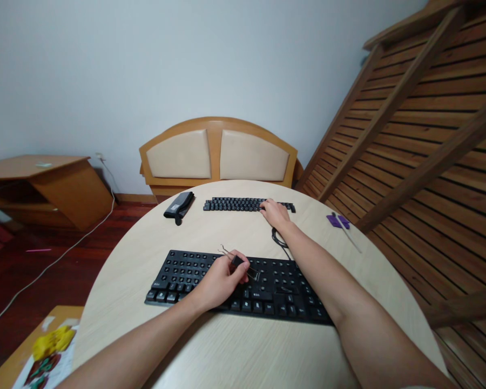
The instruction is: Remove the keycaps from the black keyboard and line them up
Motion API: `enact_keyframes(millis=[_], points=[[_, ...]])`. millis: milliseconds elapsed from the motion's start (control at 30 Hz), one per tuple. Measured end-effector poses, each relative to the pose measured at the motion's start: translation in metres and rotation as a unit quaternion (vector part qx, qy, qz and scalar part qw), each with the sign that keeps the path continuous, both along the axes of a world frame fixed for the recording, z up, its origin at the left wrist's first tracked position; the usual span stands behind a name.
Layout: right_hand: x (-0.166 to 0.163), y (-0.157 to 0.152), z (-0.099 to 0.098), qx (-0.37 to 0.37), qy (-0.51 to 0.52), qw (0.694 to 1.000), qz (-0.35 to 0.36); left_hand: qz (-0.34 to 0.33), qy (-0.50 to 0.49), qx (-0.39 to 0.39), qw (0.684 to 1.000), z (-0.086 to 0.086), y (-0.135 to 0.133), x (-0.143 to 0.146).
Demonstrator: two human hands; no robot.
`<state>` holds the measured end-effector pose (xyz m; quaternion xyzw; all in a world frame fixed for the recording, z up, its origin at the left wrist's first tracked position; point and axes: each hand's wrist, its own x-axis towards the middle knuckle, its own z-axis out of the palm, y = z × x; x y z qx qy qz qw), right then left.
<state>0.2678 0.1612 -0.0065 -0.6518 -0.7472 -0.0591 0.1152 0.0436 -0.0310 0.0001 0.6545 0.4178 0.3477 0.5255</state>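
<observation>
My left hand (225, 276) is closed around a wire keycap puller (237, 262) with a dark handle, just above the black keyboard (174, 270). On the keyboard, the upper rows show bare switches, while keycaps sit along the lower rows. Farther back, my right hand (274, 213) has its fingers bent down at the right part of the loose black keycaps (235, 204), which stand in neat rows. Its fingertips appear pinched on a keycap there, partly hidden. My right forearm passes over the right part of the keyboard.
A black pouch-like item (179, 206) lies at the table's back left. A black cable (278, 237) curls behind the keyboard. At the right edge rest a purple item (337, 220) and a thin brush-like stick (350, 235). Wooden slats (409, 162) lean close on the right.
</observation>
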Motion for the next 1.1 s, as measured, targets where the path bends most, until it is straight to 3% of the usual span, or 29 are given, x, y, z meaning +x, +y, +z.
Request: enact_keyframes(millis=[200, 433, 500, 600, 700, 867, 1100], points=[[0.0, -0.005, 0.006, 0.008, 0.002, 1.0, 0.009, 0.001, 0.0, -0.002, 1.0, -0.001, 0.0, 0.0], [0.016, -0.034, 0.04, 0.036, 0.052, 0.998, 0.019, -0.009, 0.003, 0.011, 1.0, 0.0, 0.002, 0.0], [0.023, -0.053, 0.048, 0.02, 0.082, 0.995, 0.05, -0.012, 0.017, 0.017, 1.0, 0.002, 0.002, 0.0], [0.036, -0.09, 0.054, -0.042, 0.124, 0.979, 0.158, -0.014, 0.033, 0.029, 0.999, 0.004, 0.001, 0.001], [0.044, -0.133, 0.052, -0.116, 0.135, 0.946, 0.269, -0.016, 0.044, 0.041, 0.998, 0.006, 0.0, 0.001], [0.043, -0.189, 0.039, -0.242, 0.111, 0.925, 0.271, -0.025, 0.054, 0.059, 0.997, 0.007, 0.002, 0.0], [0.023, -0.199, 0.027, -0.246, 0.145, 0.917, 0.278, 0.008, 0.059, 0.103, 0.993, 0.01, 0.002, -0.003]])
